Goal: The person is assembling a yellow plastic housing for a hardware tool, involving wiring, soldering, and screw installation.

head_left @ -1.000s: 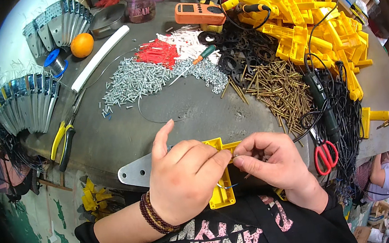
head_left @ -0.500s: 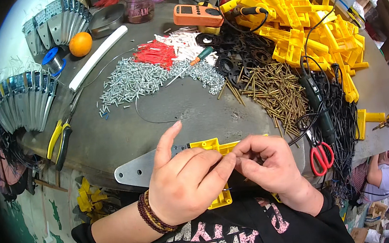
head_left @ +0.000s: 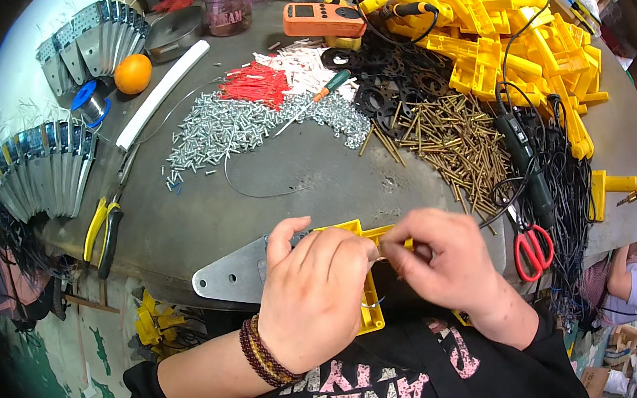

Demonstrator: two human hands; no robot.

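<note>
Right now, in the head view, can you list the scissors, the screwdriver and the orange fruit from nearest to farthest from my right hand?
From your right hand:
1. Red-handled scissors: just to its right.
2. Screwdriver: ahead and somewhat left.
3. Orange fruit: far over to the left, beside the blue-rimmed spool.

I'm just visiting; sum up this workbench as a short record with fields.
Left hand: over a yellow housing
Right hand: fingertips near the left hand's; anything pinched is unclear
Left of the hands: grey metal plate with holes
Piles: silver screws, red pieces, brass-coloured rods, yellow parts
Tools: pliers, screwdriver, scissors
</note>
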